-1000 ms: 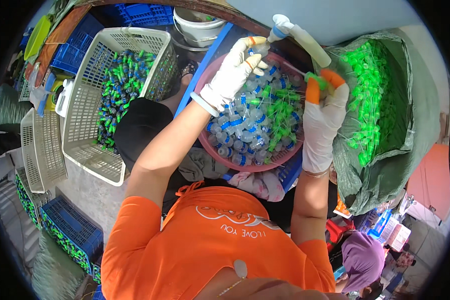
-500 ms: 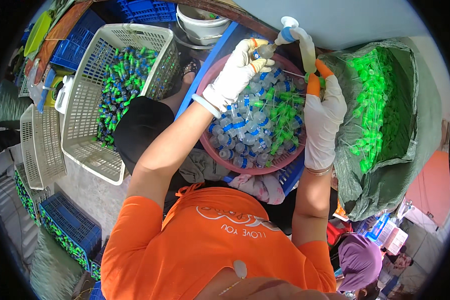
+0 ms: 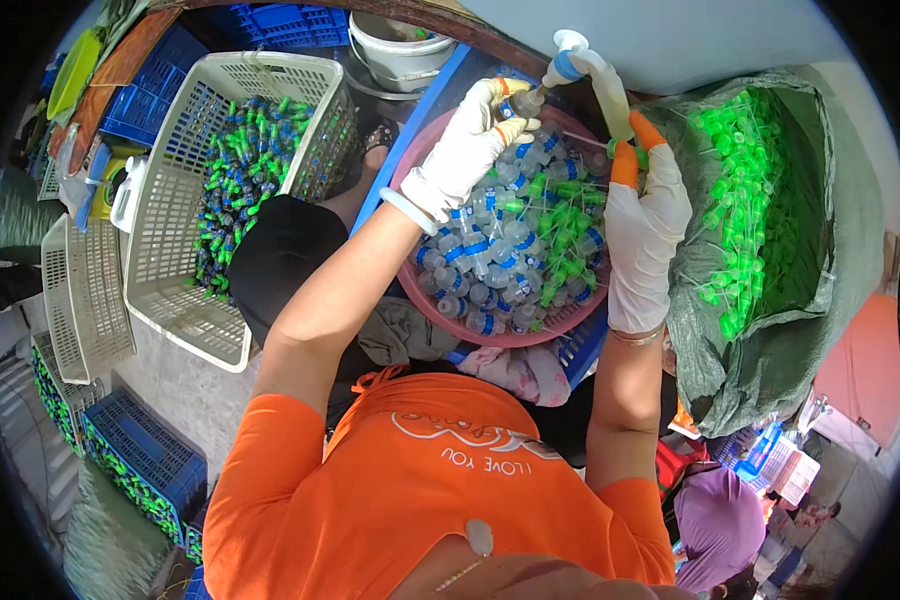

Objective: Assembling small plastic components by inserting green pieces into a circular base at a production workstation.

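Gloved left hand (image 3: pixel 470 140), at eleven o'clock over the pink basin (image 3: pixel 568 322), clasps a small bottle (image 3: pixel 527 103); gloved right hand (image 3: pixel 647 220), three o'clock, pinches a green cap (image 3: pixel 641 158).

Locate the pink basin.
In the head view, the pink basin is at upper centre, partly hidden by the left hand, with a white crate farther left and the green sack to its right.

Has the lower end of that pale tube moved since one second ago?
Yes, the lower end of the pale tube has swung left, judged against the pink basin.
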{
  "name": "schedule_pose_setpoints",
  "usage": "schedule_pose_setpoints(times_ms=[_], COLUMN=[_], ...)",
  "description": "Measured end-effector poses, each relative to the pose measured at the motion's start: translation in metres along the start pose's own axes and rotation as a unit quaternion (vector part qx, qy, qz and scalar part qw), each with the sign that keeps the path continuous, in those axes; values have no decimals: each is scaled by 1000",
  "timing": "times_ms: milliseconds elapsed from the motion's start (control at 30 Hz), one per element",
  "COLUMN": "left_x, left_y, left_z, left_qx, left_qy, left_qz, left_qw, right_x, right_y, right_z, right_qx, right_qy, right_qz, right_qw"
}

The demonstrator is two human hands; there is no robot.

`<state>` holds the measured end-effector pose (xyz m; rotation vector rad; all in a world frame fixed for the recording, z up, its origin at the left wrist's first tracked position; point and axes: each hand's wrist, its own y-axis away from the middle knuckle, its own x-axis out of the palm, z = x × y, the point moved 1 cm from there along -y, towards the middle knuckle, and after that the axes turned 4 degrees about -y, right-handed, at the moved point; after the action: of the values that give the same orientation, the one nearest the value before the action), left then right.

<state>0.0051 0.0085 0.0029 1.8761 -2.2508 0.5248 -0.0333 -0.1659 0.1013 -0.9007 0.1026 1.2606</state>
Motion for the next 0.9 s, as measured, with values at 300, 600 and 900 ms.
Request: schedule_pose_setpoints(times_ms=[300, 600, 900], left_x=[0, 39, 37], left_y=[43, 85, 109], left_z=[-1, -21, 0], left_qx=[-3, -51, 163], left_qy=[-67, -125, -358], left_qz=[76, 57, 120], left_qw=[995, 989, 912], right_x=[-3, 13, -4], right_y=[26, 74, 102], right_z=[11, -11, -21], right_qx=[10, 118, 355], right_qy=[-29, -126, -348], right_qz=[29, 98, 168], right_qw=[999, 980, 851])
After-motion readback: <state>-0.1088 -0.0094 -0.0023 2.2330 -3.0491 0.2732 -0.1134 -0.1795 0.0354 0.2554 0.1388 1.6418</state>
